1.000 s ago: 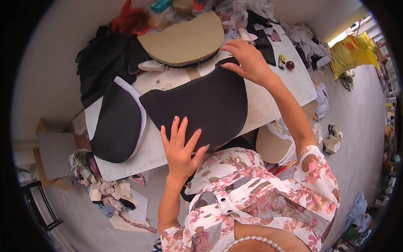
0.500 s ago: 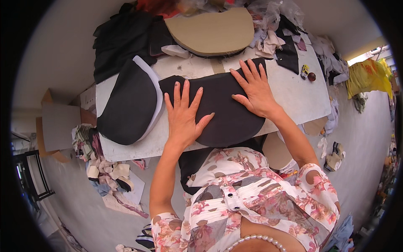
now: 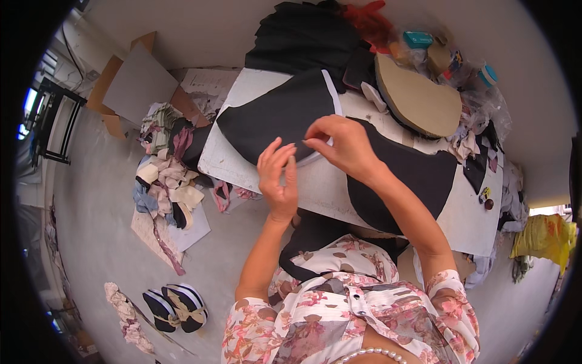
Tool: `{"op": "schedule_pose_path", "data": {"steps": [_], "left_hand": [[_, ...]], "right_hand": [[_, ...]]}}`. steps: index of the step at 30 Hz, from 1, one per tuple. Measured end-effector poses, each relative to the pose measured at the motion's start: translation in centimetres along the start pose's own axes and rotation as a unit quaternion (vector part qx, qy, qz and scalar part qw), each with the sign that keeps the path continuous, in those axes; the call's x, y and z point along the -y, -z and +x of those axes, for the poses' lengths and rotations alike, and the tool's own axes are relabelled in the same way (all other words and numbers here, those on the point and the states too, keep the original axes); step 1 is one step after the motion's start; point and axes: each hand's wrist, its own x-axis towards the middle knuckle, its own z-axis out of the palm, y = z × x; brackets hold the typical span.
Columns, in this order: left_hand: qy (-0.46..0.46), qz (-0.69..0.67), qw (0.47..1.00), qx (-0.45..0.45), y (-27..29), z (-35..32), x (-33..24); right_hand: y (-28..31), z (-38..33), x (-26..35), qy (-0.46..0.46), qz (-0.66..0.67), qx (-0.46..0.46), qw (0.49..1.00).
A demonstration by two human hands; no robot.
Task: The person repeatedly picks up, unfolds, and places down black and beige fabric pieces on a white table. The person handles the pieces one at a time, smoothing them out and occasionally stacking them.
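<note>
My left hand (image 3: 279,185) and my right hand (image 3: 347,145) are raised close together over the near edge of the black curved fabric piece (image 3: 273,112) with a white border. The right thumb and forefinger are pinched. The left thumb lies close to its curved fingers. Anything between the fingertips is too small to make out. A second black panel (image 3: 403,176) with a rounded near edge lies flat on the white board table (image 3: 327,197), partly hidden by my right forearm.
A beige curved stack (image 3: 418,97), black cloth (image 3: 303,36), plastic bags and a teal box (image 3: 418,40) crowd the table's back. Fabric scraps (image 3: 170,182), a cardboard box (image 3: 139,82) and tied black-and-white bundles (image 3: 176,308) are on the left side. A yellow bag (image 3: 545,239) hangs right.
Both hands have lifted off the rounded black panel, where they lay flat and spread. They now meet over the white-bordered piece to its left. The view has swung left.
</note>
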Motion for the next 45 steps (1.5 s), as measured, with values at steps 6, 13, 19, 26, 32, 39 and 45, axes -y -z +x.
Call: {"op": "schedule_pose_path", "data": {"steps": [6, 13, 19, 26, 32, 39, 45], "left_hand": [[0.231, -0.093, 0.949, -0.193, 6.5, 0.2, 5.2], [0.246, -0.035, 0.957, -0.152, 6.6, 1.3, 8.9], [0.145, 0.266, 0.953, -0.023, 4.1, 2.2, 10.5], [0.156, 0.345, 0.925, 0.046, 3.7, 1.6, 12.0], [0.171, 0.38, 0.906, 0.076, 4.9, 1.5, 13.2], [0.235, -0.261, 0.933, 0.073, 2.2, 7.8, -1.7], [0.23, -0.469, 0.83, 0.195, -1.2, 9.6, -7.7]], "right_hand": [[-11.3, 5.0, -1.9, 0.042, -0.129, 0.068, 0.988], [-12.1, 5.6, -2.7, 0.037, -0.137, 0.105, 0.984], [-11.0, 6.3, -3.0, -0.008, -0.071, 0.119, 0.99], [1.3, 8.5, -8.7, -0.224, 0.466, 0.003, 0.856], [13.5, 6.4, -7.7, -0.115, 0.569, -0.1, 0.808], [16.3, 1.8, 0.4, -0.008, 0.113, 0.028, 0.993], [7.8, -1.8, 3.2, 0.174, -0.113, 0.086, 0.974]]}}
